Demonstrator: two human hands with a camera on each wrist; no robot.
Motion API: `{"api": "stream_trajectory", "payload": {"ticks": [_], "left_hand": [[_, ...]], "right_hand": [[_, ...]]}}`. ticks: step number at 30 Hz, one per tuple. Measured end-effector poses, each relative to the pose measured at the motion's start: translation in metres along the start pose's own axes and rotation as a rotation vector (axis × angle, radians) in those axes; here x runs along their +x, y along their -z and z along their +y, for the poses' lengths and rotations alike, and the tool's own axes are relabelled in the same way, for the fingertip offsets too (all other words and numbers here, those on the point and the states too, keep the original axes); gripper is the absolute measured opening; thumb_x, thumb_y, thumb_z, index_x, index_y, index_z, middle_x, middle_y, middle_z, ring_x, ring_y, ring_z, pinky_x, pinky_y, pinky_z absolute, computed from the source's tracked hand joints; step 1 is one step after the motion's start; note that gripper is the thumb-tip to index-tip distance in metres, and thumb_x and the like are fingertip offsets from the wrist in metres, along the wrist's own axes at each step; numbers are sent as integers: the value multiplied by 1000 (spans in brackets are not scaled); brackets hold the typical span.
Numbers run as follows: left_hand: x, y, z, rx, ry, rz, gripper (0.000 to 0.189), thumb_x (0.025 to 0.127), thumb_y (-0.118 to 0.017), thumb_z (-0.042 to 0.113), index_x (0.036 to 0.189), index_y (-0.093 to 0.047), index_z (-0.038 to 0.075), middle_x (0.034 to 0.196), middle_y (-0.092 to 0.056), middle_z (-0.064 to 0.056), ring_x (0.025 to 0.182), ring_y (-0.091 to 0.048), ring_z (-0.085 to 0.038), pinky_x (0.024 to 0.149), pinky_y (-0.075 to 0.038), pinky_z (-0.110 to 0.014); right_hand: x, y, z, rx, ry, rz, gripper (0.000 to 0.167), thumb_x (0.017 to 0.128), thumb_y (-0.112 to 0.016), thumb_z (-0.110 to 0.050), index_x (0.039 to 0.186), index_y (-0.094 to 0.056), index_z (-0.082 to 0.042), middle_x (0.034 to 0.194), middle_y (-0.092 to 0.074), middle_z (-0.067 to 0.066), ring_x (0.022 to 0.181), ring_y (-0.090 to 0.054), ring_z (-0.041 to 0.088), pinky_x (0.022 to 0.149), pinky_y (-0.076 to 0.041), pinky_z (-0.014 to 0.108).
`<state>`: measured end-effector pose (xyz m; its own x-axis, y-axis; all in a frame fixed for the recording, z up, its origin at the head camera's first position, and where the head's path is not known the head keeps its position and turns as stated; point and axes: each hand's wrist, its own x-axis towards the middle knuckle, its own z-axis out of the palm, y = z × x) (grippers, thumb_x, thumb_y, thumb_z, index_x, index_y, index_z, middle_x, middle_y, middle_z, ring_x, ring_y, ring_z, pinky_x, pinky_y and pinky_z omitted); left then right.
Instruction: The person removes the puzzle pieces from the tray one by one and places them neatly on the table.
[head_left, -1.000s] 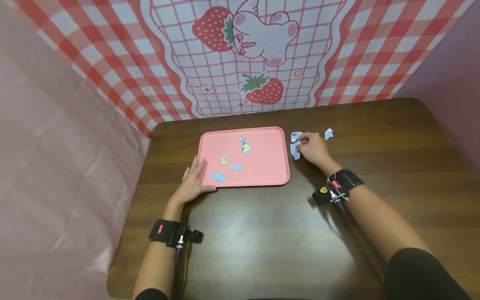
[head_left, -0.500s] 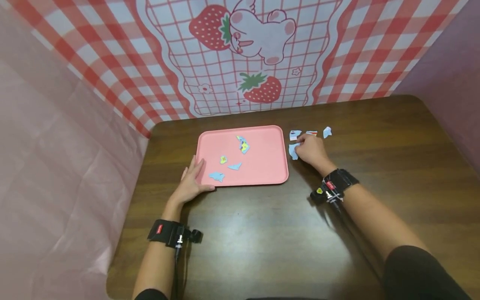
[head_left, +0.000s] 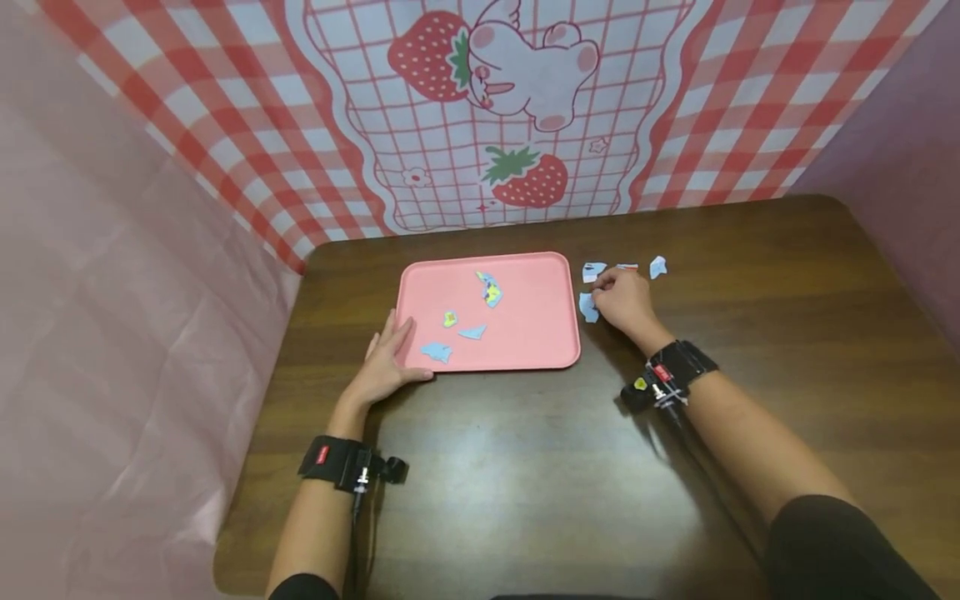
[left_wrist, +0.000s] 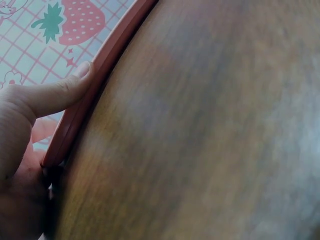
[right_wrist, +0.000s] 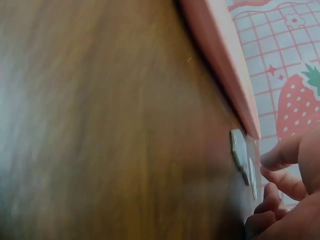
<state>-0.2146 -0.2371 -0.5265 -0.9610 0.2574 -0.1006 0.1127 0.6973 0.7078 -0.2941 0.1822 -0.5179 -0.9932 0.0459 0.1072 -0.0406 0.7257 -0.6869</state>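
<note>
In the head view, my left hand rests at the front left corner of a pink tray, fingers spread along the left rim. Its thumb lies on the tray's rim in the left wrist view. Right of the tray, the curled fingers of my right hand are at a light-blue puzzle piece, partly covering it. A white-and-blue piece lies just behind. In the right wrist view, thumb and forefinger tips of my right hand come close together beside the pieces; any grip is unclear.
On the tray lie a yellow-and-blue piece, a small yellow piece and two light-blue pieces, one behind the other. A red-striped piece and a pale piece lie at the right. Behind the table hangs a checked cloth.
The light-blue piece under my right hand has slid slightly towards me, widening the gap to the piece behind it. The right hand has shifted a little with it. My left hand and the tray stay put.
</note>
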Motion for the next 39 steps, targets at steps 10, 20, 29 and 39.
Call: {"api": "stream_trajectory", "payload": {"ticks": [10,20,29,39], "left_hand": [[1,0,2,-6,-24,-8,108,77,-88,34,159,-25,3,168,3,-19,153,1,-36,121,5,-53],[0,0,-1,-13,-20,6,110,76,-89,32,160,-24,2,168,3,-19,153,1,-38,121,5,-52],[0,0,-2,-17,-4,-1,110,77,-89,31,160,-23,4,168,4,-18,153,2,-38,121,6,-51],[1,0,0,-21,-8,7,110,76,-89,31,160,-23,4,168,5,-18,153,1,-39,121,4,-53]], "right_hand": [[4,-16,-35,98,11,-28,19,85,-59,-9,95,-73,-1,86,-69,14,81,-62,29,71,-48,38],[12,-62,-77,20,92,-140,16,91,-62,-13,92,-74,-2,91,-72,12,87,-65,30,82,-51,43],[13,-91,-106,-91,9,-218,35,92,-70,-36,100,-70,-1,99,-67,14,89,-61,29,77,-51,45],[16,-108,-120,-225,-13,-219,52,90,-72,-38,116,-62,5,109,-56,19,92,-63,34,75,-55,50]]}}
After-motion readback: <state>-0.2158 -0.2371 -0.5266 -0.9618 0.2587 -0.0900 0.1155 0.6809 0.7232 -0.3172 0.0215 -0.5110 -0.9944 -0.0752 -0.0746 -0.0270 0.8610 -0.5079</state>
